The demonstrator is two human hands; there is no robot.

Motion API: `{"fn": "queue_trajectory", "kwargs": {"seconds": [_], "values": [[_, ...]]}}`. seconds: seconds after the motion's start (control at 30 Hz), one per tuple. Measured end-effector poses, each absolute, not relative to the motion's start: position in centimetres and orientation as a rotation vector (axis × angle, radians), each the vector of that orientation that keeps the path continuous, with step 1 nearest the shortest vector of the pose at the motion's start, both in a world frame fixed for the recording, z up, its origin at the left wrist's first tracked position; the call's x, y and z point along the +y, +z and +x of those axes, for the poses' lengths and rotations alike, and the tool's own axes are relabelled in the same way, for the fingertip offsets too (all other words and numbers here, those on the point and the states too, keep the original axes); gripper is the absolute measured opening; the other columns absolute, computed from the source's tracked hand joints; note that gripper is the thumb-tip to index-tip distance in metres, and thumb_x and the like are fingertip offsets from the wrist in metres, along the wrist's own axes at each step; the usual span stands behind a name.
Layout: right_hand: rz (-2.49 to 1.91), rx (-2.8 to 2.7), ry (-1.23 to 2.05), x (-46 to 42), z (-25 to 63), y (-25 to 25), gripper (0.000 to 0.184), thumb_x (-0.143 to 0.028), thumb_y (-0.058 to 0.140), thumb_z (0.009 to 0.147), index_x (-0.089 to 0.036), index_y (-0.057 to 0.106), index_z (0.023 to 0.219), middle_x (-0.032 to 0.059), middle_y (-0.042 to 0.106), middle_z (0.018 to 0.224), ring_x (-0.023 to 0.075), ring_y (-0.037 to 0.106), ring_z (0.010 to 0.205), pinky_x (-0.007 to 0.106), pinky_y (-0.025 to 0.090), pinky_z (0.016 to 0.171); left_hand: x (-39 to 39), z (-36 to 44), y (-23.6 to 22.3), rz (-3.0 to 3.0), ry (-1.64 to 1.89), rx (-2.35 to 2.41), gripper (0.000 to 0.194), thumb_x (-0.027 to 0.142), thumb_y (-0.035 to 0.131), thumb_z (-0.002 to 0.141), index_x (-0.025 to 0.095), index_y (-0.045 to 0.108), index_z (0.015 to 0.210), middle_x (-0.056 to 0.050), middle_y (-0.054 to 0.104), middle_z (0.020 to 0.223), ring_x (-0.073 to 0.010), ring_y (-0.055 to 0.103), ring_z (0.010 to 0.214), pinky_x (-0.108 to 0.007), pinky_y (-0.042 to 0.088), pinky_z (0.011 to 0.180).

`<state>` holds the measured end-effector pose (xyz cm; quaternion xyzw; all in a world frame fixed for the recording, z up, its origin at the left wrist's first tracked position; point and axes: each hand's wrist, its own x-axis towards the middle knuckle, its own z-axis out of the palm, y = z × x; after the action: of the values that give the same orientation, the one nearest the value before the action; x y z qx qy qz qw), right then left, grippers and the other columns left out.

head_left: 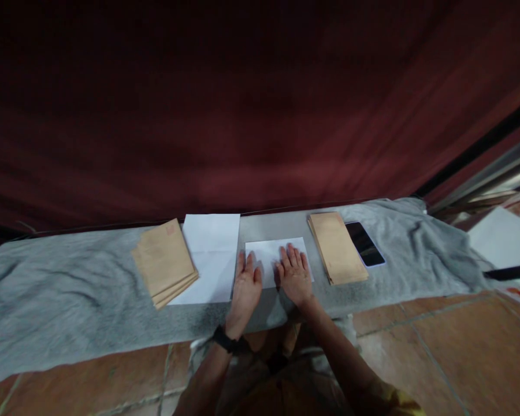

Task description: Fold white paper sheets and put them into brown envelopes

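Note:
A folded white sheet of paper (268,249) lies on the grey cloth in front of me. My right hand (295,278) rests flat on its right part, fingers spread. At its left edge is my left hand (247,286), fingers extended, a dark band on the wrist. Left of that hand lies larger white paper (212,254) with a crease across it. Several brown envelopes (167,257) are fanned over the paper's left side. To the right of my right hand sits another stack of brown envelopes (338,248).
A dark-screened phone (366,244) lies beside the right envelope stack. Grey cloth (69,289) covers the long narrow surface. Behind it hangs a dark red curtain-like backdrop (260,144). Brown floor tiles (416,341) show below, and a white panel (505,240) stands at far right.

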<state>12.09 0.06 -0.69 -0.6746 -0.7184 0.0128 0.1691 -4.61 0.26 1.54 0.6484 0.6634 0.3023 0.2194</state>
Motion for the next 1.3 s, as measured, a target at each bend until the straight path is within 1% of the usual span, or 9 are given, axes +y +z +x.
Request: {"fn": "queue_trajectory", "kwargs": {"seconds": [0.17,0.27,0.43,0.67,0.77,0.87,0.93,1.07,1.3], "values": [[-1.894,-2.005,0.011,-0.9,13.2,-1.1,0.054,-0.038,0.035,0.106,-0.013,0.038,0.154,0.0170,0.033,0.161,0.0304,0.034,0.148,0.052,0.028,0.119,1.1,-6.0,2.5,1.405,0.970,1.758,0.048,0.037,0.060,0.090,0.018,0.061,0.134,-0.015,0.063,0.137,-0.0327,0.058,0.128,-0.049,0.048,0.106],[-1.863,-2.008,0.014,-1.4,13.5,-1.2,0.055,-0.039,0.037,0.105,-0.014,0.039,0.154,0.0162,0.034,0.161,0.0300,0.034,0.148,0.052,0.028,0.119,1.6,-5.9,2.2,1.135,1.064,1.675,0.051,0.038,0.069,0.082,0.019,0.064,0.129,-0.009,0.074,0.109,-0.0253,0.069,0.096,-0.039,0.055,0.087],[-1.846,-2.056,0.035,-2.5,13.8,-1.2,0.054,-0.036,0.039,0.104,-0.013,0.039,0.154,0.0162,0.036,0.160,0.0289,0.033,0.148,0.051,0.028,0.120,2.1,-6.0,2.2,0.818,1.170,1.641,0.049,0.034,0.077,0.066,0.017,0.069,0.111,-0.001,0.070,0.081,-0.0154,0.062,0.071,-0.027,0.048,0.067],[-1.636,-2.150,0.017,-5.1,13.8,-0.8,0.061,-0.038,0.046,0.102,-0.013,0.032,0.156,0.0169,0.038,0.159,0.0284,0.033,0.149,0.051,0.029,0.121,1.9,-6.6,3.8,0.851,1.097,1.531,0.034,0.040,0.082,0.054,0.017,0.069,0.075,0.000,0.066,0.064,-0.0180,0.062,0.066,-0.027,0.045,0.059],[-1.533,-2.211,0.122,-5.7,13.2,0.1,0.072,-0.043,0.053,0.097,-0.011,0.029,0.157,0.0176,0.038,0.159,0.0288,0.035,0.148,0.051,0.029,0.121,1.5,-5.6,4.9,0.864,1.074,1.489,0.034,0.044,0.080,0.058,0.016,0.069,0.074,-0.002,0.067,0.067,-0.0182,0.063,0.065,-0.027,0.046,0.058],[-1.515,-2.097,0.306,-5.3,12.4,1.6,0.060,-0.033,0.047,0.098,-0.012,0.037,0.154,0.0163,0.047,0.153,0.0261,0.044,0.142,0.048,0.033,0.120,0.9,-4.7,6.9,0.886,1.046,1.356,0.038,0.047,0.080,0.063,0.016,0.071,0.083,-0.005,0.072,0.077,-0.0193,0.066,0.071,-0.026,0.049,0.060],[-1.525,-1.853,0.468,-4.6,11.9,3.0,0.049,-0.029,0.038,0.101,-0.015,0.048,0.147,0.0138,0.056,0.146,0.0238,0.052,0.135,0.045,0.040,0.116,0.7,-4.3,8.1,0.883,1.060,1.209,0.043,0.053,0.075,0.072,0.016,0.072,0.094,-0.009,0.075,0.093,-0.0216,0.070,0.084,-0.027,0.053,0.065],[-1.402,-1.110,0.907,-3.0,11.2,6.3,0.052,-0.054,0.039,0.101,-0.016,0.065,0.125,0.0111,0.074,0.114,0.0253,0.069,0.109,0.040,0.056,0.095,0.2,-4.0,8.9,0.815,1.113,1.169,0.057,0.063,0.056,0.088,0.021,0.062,0.127,-0.013,0.063,0.137,-0.0254,0.065,0.115,-0.034,0.058,0.083],[-1.250,-0.733,1.138,-2.7,11.4,6.0,0.050,-0.056,0.051,0.092,-0.017,0.062,0.121,0.0116,0.073,0.113,0.0246,0.072,0.095,0.035,0.061,0.074,-0.8,-3.7,5.2,0.826,1.147,1.127,0.064,0.041,0.074,0.077,0.017,0.058,0.133,-0.013,0.071,0.125,-0.0293,0.070,0.109,-0.043,0.057,0.092]]}}
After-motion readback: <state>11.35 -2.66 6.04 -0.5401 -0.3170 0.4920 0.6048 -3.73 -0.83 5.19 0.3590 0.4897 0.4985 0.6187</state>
